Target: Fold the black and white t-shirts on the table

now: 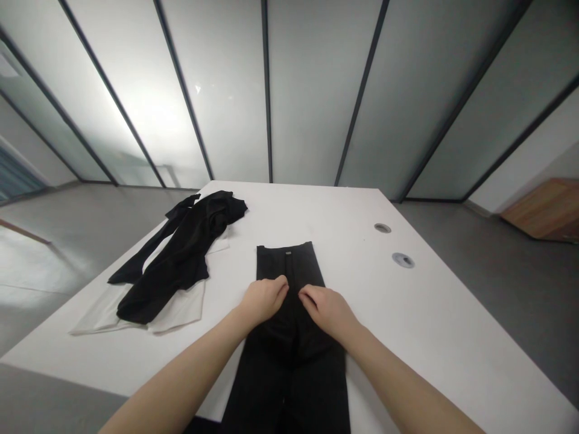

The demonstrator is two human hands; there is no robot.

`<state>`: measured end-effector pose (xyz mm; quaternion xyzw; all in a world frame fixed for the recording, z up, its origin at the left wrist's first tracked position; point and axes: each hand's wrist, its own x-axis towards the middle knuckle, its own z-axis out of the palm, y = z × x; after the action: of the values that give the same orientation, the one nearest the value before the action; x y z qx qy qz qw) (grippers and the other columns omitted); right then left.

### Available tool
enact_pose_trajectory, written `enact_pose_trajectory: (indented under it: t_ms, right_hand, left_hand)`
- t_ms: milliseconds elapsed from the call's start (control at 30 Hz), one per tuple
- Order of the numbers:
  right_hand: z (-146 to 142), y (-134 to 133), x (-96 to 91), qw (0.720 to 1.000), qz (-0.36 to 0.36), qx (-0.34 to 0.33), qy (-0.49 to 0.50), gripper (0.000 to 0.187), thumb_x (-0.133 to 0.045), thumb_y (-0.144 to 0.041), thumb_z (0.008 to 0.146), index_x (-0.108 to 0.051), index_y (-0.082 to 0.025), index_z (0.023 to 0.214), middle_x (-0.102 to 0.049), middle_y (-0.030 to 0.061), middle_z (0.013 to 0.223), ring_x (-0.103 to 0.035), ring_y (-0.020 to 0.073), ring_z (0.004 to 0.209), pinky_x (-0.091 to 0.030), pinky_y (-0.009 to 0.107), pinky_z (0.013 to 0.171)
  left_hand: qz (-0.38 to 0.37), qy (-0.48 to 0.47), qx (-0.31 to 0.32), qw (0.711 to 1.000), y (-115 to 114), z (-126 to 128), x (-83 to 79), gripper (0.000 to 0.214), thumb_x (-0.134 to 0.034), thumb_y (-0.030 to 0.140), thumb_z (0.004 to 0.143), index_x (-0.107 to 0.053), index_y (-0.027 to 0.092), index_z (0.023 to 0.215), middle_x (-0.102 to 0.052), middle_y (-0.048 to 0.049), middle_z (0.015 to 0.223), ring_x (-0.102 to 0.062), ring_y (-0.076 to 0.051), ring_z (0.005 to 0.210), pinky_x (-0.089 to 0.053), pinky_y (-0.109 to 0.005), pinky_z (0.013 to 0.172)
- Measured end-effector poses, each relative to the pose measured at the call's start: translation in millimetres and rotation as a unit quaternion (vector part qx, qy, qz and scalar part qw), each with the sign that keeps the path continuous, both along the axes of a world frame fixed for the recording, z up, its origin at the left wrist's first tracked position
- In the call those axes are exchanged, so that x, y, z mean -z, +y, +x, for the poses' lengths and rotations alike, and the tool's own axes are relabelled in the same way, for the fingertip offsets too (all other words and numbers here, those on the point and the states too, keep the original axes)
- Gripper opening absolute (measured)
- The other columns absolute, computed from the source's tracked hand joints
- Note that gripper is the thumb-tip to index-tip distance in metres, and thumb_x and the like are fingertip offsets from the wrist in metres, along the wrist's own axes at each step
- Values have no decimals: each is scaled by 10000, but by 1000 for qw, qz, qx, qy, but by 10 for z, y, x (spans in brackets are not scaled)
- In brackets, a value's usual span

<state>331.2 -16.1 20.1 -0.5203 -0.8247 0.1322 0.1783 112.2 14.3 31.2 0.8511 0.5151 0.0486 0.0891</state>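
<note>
— Trousers [294, 343], black, laid on a white table [344, 220]: which way do they point?

— Their waistband [271, 255] points away from the wearer of the camera, toward the frosted panels [312, 90] beyond the far edge; the legs run toward the wearer and leave the view at its lower margin.

— And the long axis?

— Nearly parallel to the line of sight, close to the middle of the view. A small pale tag [288, 253] marks the centre of the waistband.

— Where does the garment lie relative to the hands?

— Below and between them. The left hand [266, 298] is placed at the left side of the upper part, the right hand [328, 307] at the right side; the waistband lies farther out than both.

— In what state are the hands?

— Both are curled, thumbs drawn against bent fingers, facing each other across a narrow gap near the centre line. Whether either pinches fabric cannot be told.

— What surrounds them?

— At left, a black garment [181, 259] lies rumpled over white cloth [181, 310]; at right, two round inserts [403, 260] are set into the table.
</note>
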Motion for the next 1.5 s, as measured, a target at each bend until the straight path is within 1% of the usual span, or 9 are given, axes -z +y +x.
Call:
enact_pose_trajectory:
  t_ms: [200,300,400,567,767,1033,1267,1367,1500]
  right_hand:
    - [24,9,61,997,70,-27,-17,331,-690,-193,963,-703,-185,1294,-688,132,1317,-643,301,1176,-524,442,1017]
    - [4,-36,-22,998,47,-30,-42,165,-616,-247,1022,-752,-204,1105,-735,103,1121,-685,275,1034,-541,410,927]
    - [-26,-83,-106,996,-17,-1,-84,298,-505,-302,1089,-723,-229,899,-755,63,884,-718,247,830,-510,351,747]
    - [-57,-94,-86,992,-53,41,-106,187,-529,-319,1078,-685,-247,1006,-760,45,830,-706,240,728,-423,323,633]
    - [-28,-5,137,994,65,51,-74,96,-624,-289,993,-660,-204,1020,-728,128,1096,-659,307,1048,-506,422,908]
    - [43,36,336,994,29,56,-92,683,-533,-476,1024,-457,-130,1609,-383,227,1696,-313,417,1582,-313,595,1227]
    - [28,-5,42,993,47,54,-96,377,-450,-394,1096,-727,-191,1251,-691,168,1335,-646,328,1194,-482,467,1043]
    - [59,30,-15,994,31,61,-81,389,-360,-284,1120,-732,-199,1041,-742,121,1058,-685,277,1002,-504,402,934]
    - [138,87,32,993,-20,108,-32,331,-399,-120,1055,-699,-219,1150,-763,78,1087,-714,239,991,-505,344,843]
  left_hand:
    - [114,-25,-16,993,20,-8,117,241,-572,293,1018,-615,197,1235,-651,-142,1281,-611,-317,1185,-515,-449,988]
    - [97,-29,33,994,-9,-18,61,213,-577,342,1022,-648,193,1158,-669,-135,1196,-625,-311,1125,-520,-448,970]
    - [44,-36,72,996,-36,-1,-7,233,-494,359,1073,-651,215,979,-704,-86,969,-676,-267,951,-531,-396,884]
    - [-8,0,36,999,-51,89,36,208,-447,309,1102,-621,227,1024,-713,-57,879,-706,-248,821,-528,-348,746]
    - [85,-9,29,996,-47,145,155,132,-559,285,1036,-628,196,1104,-680,-140,1172,-628,-317,1136,-515,-454,981]
    - [93,-18,7,996,23,77,357,591,-506,451,1050,-472,154,1560,-415,-217,1673,-355,-403,1563,-315,-609,1239]
    - [75,-30,35,996,-45,54,81,496,-539,521,1042,-664,173,1373,-619,-206,1485,-581,-384,1336,-455,-556,1115]
    - [58,-50,55,996,-4,-5,20,373,-403,363,1108,-737,200,1140,-758,-138,1167,-691,-286,1080,-517,-458,1021]
    - [20,-90,-4,996,147,-116,97,342,-375,148,1067,-681,194,1212,-770,-97,1032,-719,-238,972,-559,-374,904]
